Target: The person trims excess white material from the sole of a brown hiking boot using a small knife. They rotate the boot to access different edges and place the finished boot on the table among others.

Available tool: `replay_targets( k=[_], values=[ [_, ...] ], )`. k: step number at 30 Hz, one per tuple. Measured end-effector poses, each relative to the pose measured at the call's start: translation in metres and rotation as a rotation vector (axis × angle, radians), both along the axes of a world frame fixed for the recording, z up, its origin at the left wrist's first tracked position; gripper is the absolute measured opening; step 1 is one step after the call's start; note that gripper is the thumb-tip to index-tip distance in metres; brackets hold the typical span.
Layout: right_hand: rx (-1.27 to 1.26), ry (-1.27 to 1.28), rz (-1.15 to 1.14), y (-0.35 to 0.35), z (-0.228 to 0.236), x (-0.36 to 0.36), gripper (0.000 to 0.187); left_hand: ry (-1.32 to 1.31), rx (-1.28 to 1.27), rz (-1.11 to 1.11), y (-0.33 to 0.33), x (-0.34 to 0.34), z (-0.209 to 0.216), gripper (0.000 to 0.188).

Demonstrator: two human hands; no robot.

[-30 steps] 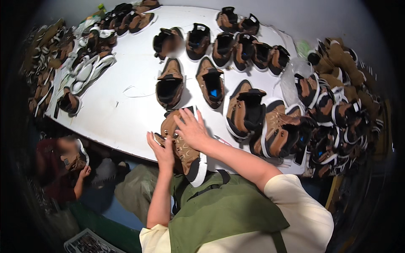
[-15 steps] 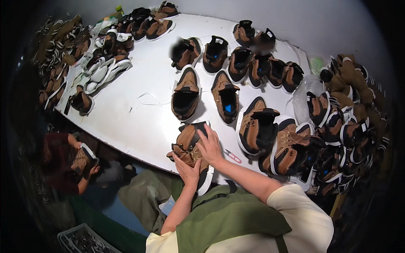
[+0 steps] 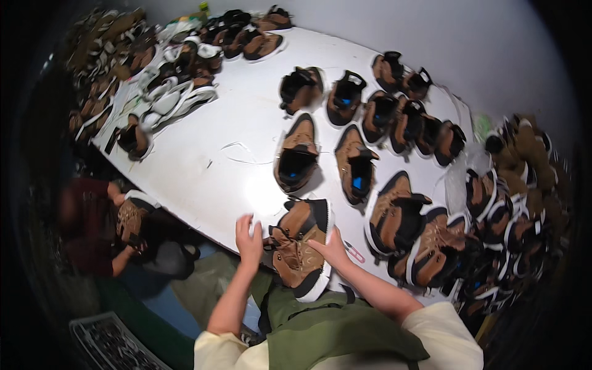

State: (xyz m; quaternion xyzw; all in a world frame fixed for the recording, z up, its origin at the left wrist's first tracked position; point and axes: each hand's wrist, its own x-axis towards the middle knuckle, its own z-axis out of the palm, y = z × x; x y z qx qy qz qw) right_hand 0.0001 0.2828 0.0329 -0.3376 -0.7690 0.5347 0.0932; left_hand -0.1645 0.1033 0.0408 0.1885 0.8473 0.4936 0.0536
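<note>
A brown and black high-top shoe [image 3: 297, 251] with a white sole lies tilted at the table's near edge, in front of my body. My right hand [image 3: 333, 249] grips it at the sole side, thumb over the upper; the other fingers are partly hidden. To the left of the shoe, my left hand [image 3: 248, 242] is raised with its fingers apart and holds nothing. Just right of my right hand lies a pair of pink-handled thread snips [image 3: 354, 252]. Two similar shoes stand beyond: one brown shoe [image 3: 297, 157] and another [image 3: 356, 165] with blue inside.
More shoes [image 3: 398, 213] crowd the white table [image 3: 203, 185] on the right and at the back. White soles and shoe parts [image 3: 172, 102] are heaped at far left. Loose thread [image 3: 240, 151] lies mid-table. At lower left a co-worker [image 3: 92, 228] holds a shoe near a crate [image 3: 117, 345].
My left hand has let go of the shoe and moved left. My right hand has shifted from the shoe's top to its sole side. The shoe has turned, and the view has shifted.
</note>
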Motion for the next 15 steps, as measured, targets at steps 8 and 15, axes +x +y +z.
replay_targets(
  k=[8,15],
  values=[
    [-0.379,-0.083,-0.128,-0.004,0.009,0.008,0.068,0.396,-0.353,-0.242,0.105,-0.155,-0.095,0.039],
    [-0.493,-0.132,-0.107,0.003,0.004,0.01,0.068,0.368,-0.432,-0.303,0.117,-0.165,-0.094,0.017]
  ],
)
